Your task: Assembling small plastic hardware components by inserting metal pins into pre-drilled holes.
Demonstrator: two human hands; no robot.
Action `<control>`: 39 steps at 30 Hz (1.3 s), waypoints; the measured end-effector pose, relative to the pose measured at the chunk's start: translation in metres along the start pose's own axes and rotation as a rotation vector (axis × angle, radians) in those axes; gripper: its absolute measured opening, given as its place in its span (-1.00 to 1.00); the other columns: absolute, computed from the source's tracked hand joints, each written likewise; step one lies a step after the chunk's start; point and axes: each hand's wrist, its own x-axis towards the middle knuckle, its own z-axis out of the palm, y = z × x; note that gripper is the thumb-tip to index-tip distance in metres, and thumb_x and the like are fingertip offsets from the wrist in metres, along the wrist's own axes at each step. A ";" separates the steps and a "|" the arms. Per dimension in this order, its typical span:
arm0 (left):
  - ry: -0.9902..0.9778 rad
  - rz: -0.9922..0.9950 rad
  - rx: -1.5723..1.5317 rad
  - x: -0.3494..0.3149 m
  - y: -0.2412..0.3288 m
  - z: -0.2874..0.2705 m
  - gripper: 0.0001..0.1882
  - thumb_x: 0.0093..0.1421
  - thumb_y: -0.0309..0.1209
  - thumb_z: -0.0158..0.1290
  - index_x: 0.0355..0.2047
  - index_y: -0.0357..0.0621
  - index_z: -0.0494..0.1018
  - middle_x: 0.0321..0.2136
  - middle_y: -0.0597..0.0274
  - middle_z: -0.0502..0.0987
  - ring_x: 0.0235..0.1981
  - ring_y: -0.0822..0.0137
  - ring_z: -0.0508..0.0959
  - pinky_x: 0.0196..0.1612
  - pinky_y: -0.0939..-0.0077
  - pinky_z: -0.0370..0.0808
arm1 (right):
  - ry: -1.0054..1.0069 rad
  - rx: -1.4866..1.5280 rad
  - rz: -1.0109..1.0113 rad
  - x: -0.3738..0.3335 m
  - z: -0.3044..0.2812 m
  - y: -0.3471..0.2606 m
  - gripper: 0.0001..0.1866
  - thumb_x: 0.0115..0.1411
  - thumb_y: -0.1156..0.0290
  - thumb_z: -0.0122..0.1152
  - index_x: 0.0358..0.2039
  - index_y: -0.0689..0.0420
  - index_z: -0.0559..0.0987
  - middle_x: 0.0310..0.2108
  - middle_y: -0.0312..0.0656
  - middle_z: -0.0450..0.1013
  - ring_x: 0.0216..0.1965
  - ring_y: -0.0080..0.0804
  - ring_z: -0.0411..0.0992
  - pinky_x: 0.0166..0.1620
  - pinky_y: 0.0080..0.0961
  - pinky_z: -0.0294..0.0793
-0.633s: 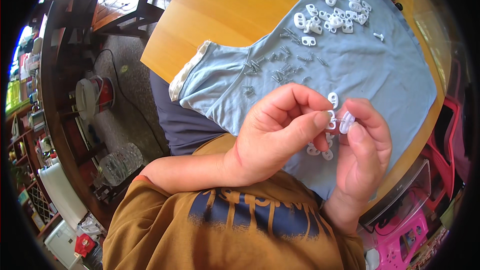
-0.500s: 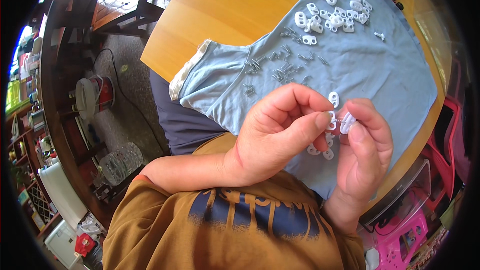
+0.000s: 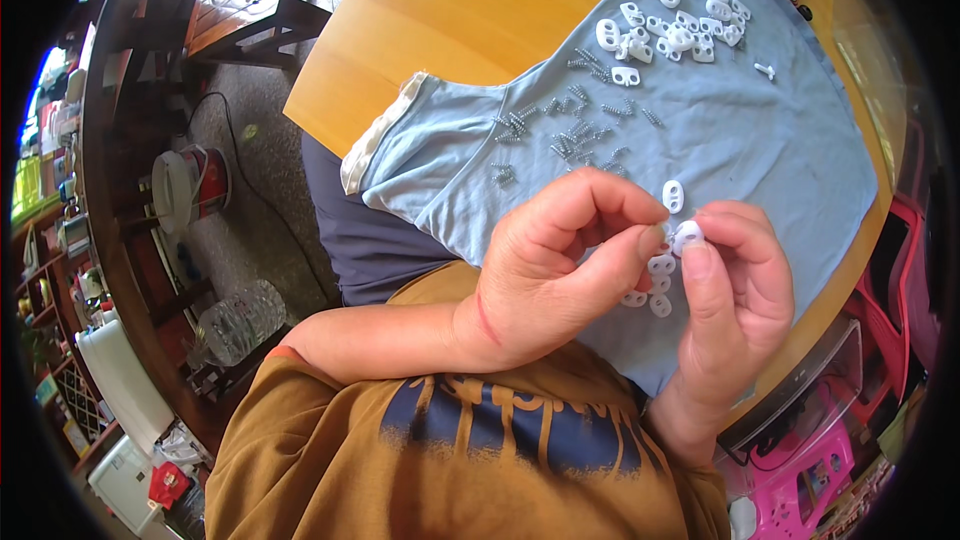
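One small white plastic piece (image 3: 686,236), rounded and glossy, sits right of frame centre above the pale blue cloth (image 3: 720,140). Left hand (image 3: 555,275) curls in from the left, its thumb and forefinger pinched against the piece. Right hand (image 3: 735,295) rises from below, gripping the piece between thumb and bent fingers

Bright, even daylight flooding scene; soft shadow falling under hands (image 3: 640,280) on blue cloth (image 3: 760,150). Glare shining off floor at upper left. Fisheye bending table (image 3: 450,30) edge, black vignette ringing frame. Focus staying sharp centrally, softening outward.
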 end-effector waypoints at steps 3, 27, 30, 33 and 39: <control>0.006 -0.011 -0.002 0.000 0.001 0.001 -0.86 0.12 -0.59 -0.05 -0.28 -0.25 0.33 -0.45 0.27 0.44 -0.48 0.53 0.47 -0.47 0.72 0.38 | -0.006 -0.035 -0.025 0.001 -0.001 0.001 -0.82 0.00 0.67 0.08 -0.32 0.31 0.47 -0.32 -0.15 0.35 -0.32 -0.55 0.30 -0.24 -0.69 0.28; -0.002 -0.080 -0.071 0.002 0.000 -0.002 -0.86 0.14 -0.58 -0.06 -0.26 -0.27 0.33 -0.44 0.27 0.44 -0.47 0.53 0.45 -0.42 0.71 0.41 | 0.016 -0.031 -0.006 0.001 0.000 0.002 -0.84 0.06 0.61 0.06 -0.30 0.30 0.48 -0.33 -0.21 0.34 -0.42 -0.67 0.25 -0.37 -0.79 0.23; -0.010 -0.107 -0.052 0.004 0.001 -0.005 -0.85 0.13 -0.57 -0.05 -0.26 -0.27 0.33 -0.43 0.27 0.44 -0.47 0.53 0.45 -0.41 0.72 0.40 | 0.032 -0.073 -0.013 0.001 0.001 0.003 -0.84 0.06 0.61 0.05 -0.30 0.31 0.48 -0.33 -0.21 0.34 -0.42 -0.66 0.25 -0.38 -0.79 0.23; 0.001 -0.095 0.040 0.004 0.005 -0.007 -0.84 0.12 -0.59 -0.05 -0.25 -0.28 0.33 -0.43 0.28 0.44 -0.48 0.53 0.46 -0.43 0.73 0.41 | 0.050 -0.090 -0.003 0.002 0.002 0.004 -0.84 0.06 0.62 0.04 -0.30 0.31 0.48 -0.34 -0.22 0.34 -0.42 -0.66 0.25 -0.38 -0.79 0.23; -0.136 0.638 0.798 0.009 0.008 -0.018 -0.71 -0.19 -0.73 0.07 -0.38 -0.27 0.43 -0.52 0.21 0.45 -0.56 0.29 0.45 -0.51 0.57 0.37 | 0.101 -0.070 0.071 0.001 0.001 0.001 -0.85 0.06 0.62 0.03 -0.31 0.32 0.47 -0.34 -0.23 0.34 -0.42 -0.66 0.26 -0.38 -0.78 0.25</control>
